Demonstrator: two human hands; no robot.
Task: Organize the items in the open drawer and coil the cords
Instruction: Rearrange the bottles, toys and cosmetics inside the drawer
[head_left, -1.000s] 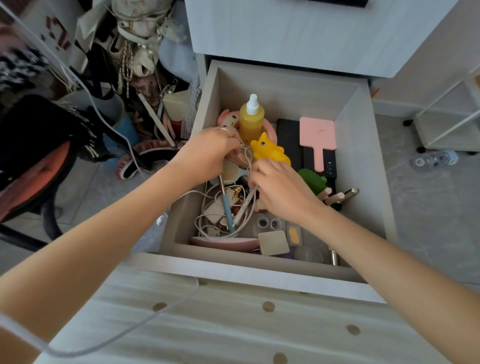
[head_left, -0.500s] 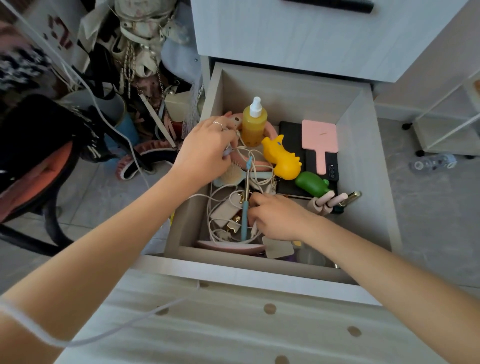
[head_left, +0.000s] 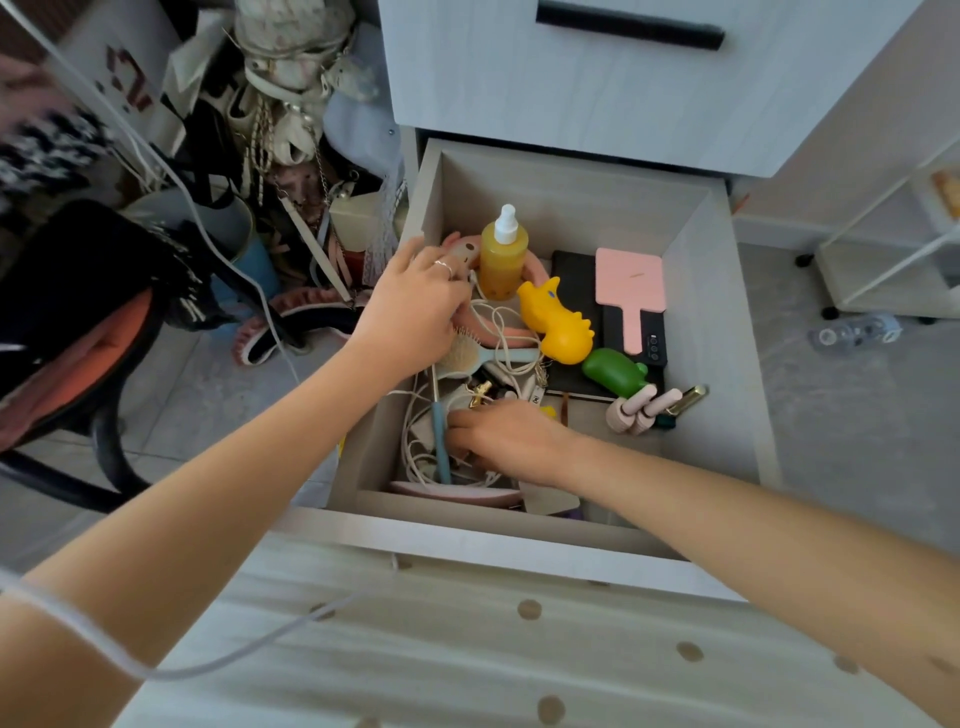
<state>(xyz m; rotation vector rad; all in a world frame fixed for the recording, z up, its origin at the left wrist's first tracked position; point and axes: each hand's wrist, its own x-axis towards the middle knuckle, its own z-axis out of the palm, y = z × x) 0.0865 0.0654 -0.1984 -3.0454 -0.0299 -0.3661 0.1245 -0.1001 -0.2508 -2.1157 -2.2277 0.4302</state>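
Both hands are down in the open drawer (head_left: 696, 322). I have my left hand (head_left: 415, 306) at the back-left corner beside the yellow bottle (head_left: 503, 260), fingers curled over a strand of the white cords (head_left: 501, 332). My right hand (head_left: 509, 441) lies palm-down on the front clutter, fingertips bent into the cord there. Whether either grips anything, I cannot tell. Little looks done: the cords lie tangled and uncoiled, with the hairbrush (head_left: 467, 356), yellow toy (head_left: 558, 322) and pink mirror (head_left: 629, 291) jumbled around them.

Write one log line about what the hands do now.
left hand: beside yellow bottle | right hand: among white cords | drawer: open, cluttered
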